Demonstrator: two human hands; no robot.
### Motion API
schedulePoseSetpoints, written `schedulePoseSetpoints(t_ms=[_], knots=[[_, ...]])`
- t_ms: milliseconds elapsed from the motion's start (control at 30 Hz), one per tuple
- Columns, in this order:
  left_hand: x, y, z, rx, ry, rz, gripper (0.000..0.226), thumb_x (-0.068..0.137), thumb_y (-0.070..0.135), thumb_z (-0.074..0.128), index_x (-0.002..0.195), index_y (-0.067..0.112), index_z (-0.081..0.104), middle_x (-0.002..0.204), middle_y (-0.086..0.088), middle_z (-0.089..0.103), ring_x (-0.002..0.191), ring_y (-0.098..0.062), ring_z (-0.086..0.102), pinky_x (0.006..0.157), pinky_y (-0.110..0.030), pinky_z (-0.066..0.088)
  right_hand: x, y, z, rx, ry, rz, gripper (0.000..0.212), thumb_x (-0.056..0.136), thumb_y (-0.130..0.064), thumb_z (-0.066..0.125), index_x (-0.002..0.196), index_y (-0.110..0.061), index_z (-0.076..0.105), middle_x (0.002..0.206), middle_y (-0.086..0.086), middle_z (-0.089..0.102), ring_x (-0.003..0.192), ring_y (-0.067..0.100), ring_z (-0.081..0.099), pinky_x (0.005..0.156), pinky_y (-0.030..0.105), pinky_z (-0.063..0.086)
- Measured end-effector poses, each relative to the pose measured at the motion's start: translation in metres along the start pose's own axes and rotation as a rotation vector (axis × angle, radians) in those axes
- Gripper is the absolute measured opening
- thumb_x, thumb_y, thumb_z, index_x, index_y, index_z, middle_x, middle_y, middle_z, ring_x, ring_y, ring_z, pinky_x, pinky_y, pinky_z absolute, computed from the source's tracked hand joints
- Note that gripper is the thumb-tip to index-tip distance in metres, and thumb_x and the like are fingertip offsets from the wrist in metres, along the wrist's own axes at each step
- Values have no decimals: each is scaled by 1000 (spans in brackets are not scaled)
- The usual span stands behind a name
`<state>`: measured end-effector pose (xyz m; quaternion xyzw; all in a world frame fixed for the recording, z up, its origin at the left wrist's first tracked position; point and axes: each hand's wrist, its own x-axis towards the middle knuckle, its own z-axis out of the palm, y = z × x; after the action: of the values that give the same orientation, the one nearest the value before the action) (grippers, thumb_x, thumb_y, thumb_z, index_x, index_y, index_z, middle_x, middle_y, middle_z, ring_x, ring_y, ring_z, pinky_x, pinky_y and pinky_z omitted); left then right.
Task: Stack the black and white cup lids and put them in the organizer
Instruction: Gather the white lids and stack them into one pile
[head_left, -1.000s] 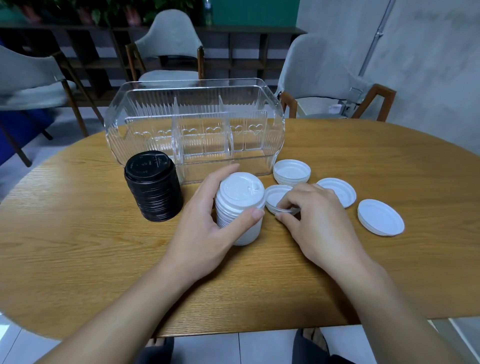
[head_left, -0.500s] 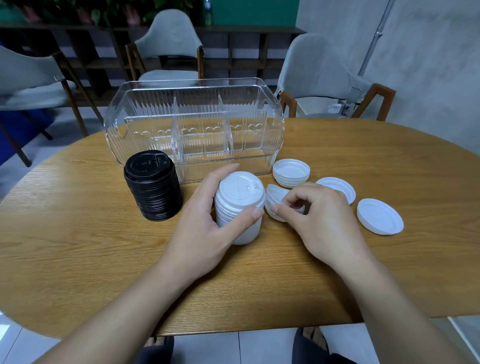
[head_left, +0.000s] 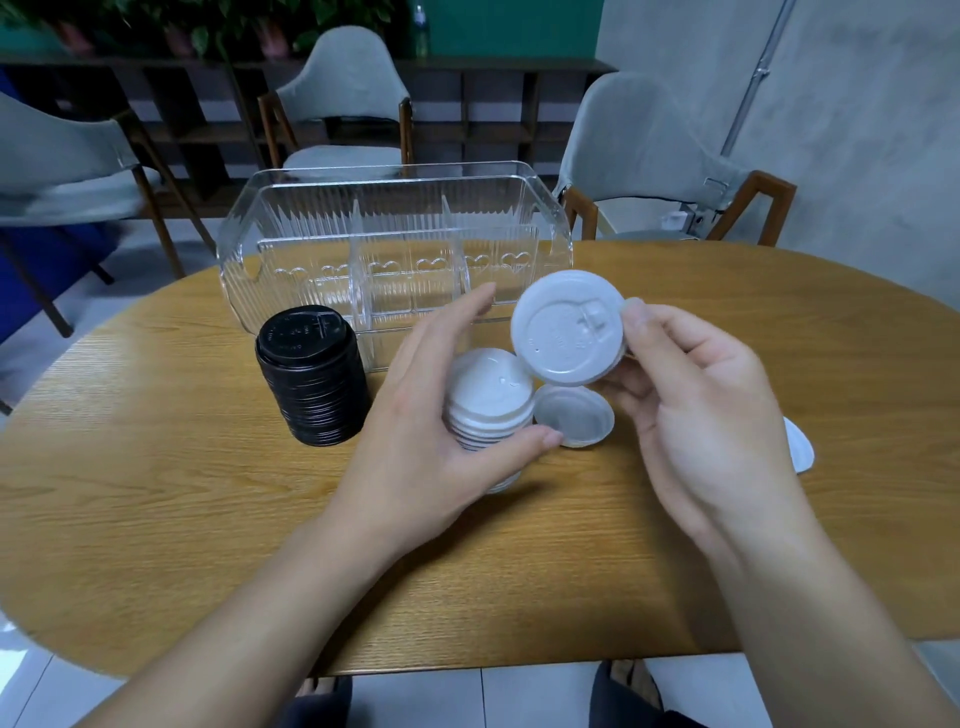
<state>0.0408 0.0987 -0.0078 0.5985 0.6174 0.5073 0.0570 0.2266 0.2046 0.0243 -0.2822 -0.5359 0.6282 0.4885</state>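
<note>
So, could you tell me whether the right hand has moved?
Yes: the right hand has lifted a white lid off the table, toward the organizer.

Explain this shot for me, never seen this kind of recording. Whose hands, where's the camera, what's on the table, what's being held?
No machine here: a person works with bare hands, filmed by one wide-angle camera worn on the head and looking down, so the forearms enter from the bottom edge. On the wooden table stand a clear plastic organizer with dividers and no lids inside, a black lid stack and a white lid stack. The left hand grips the white stack with thumb and fingers. The right hand pinches a single white lid, lifted and tilted toward the camera. A loose white lid lies beside the stack, and another lid peeks out behind the right hand.
</note>
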Motion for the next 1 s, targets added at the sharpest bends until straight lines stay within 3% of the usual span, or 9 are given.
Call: schedulePoseSetpoints(t_ms=[67, 233, 333, 433, 533, 667, 800, 900, 1000], knots=[[3, 6, 1, 10, 29, 65, 102, 81, 41, 99, 165, 21, 45, 164, 10, 53, 155, -13, 48, 128, -31, 36, -3, -3, 8, 80, -58, 45, 28, 111, -22, 60, 111, -1, 78, 111, 21, 79, 102, 34, 73, 104, 57, 58], [2, 7, 1, -22, 100, 59, 94, 84, 38, 97, 162, 15, 50, 159, 12, 57, 152, -12, 52, 125, -28, 39, -9, 1, 19, 95, -103, 110, 25, 110, -18, 60, 113, 0, 77, 107, 19, 82, 95, 27, 77, 93, 42, 61], [2, 7, -2, -18, 107, 49, 94, 85, 42, 93, 164, 16, 49, 158, 15, 57, 150, -8, 53, 123, -23, 38, -8, 1, 18, 65, -109, 110, 24, 109, -14, 62, 118, 4, 75, 107, 21, 82, 94, 27, 78, 92, 41, 61], [2, 7, -3, -28, 102, 48, 88, 86, 43, 93, 160, 17, 54, 155, 11, 62, 147, -15, 57, 122, -31, 42, -8, 1, 19, 29, -128, 96, 26, 109, -13, 62, 123, 6, 73, 109, 22, 82, 96, 27, 79, 97, 45, 61], [2, 5, -7, -29, 84, 48, 83, 84, 48, 94, 155, 24, 58, 151, 14, 64, 144, -19, 59, 119, -29, 43, -8, 0, 16, -105, -206, -30, 36, 107, -17, 67, 142, -9, 67, 130, 9, 79, 121, 22, 76, 110, 44, 58], [1, 1, -17, -4, 45, 63, 81, 80, 63, 91, 148, 29, 63, 143, 13, 68, 134, -22, 62, 111, -28, 46, -5, 0, 7, -236, -474, -174, 74, 99, -14, 72, 166, -12, 40, 164, 0, 57, 155, 14, 50, 127, 43, 42], [-1, -6, -23, 34, 38, 73, 78, 82, 69, 83, 143, 22, 69, 137, 9, 72, 126, -23, 63, 106, -39, 49, -6, 2, 7, -306, -551, -146, 64, 97, -14, 76, 157, -15, 54, 156, -4, 65, 150, 18, 56, 126, 48, 43], [-1, -8, -26, 27, 37, 58, 77, 86, 75, 75, 141, 22, 70, 135, 10, 72, 125, -24, 63, 106, -43, 50, -7, 0, 7, -440, -494, -195, 60, 89, -30, 84, 146, -29, 65, 145, -15, 71, 145, 12, 60, 123, 45, 45], [-2, -8, -25, -9, 27, 62, 88, 91, 86, 62, 152, 23, 63, 144, 14, 67, 136, -21, 59, 116, -42, 46, -4, 3, 6, -492, -427, -253, 54, 88, -30, 87, 140, -25, 70, 139, -11, 74, 141, 16, 63, 121, 46, 46]])
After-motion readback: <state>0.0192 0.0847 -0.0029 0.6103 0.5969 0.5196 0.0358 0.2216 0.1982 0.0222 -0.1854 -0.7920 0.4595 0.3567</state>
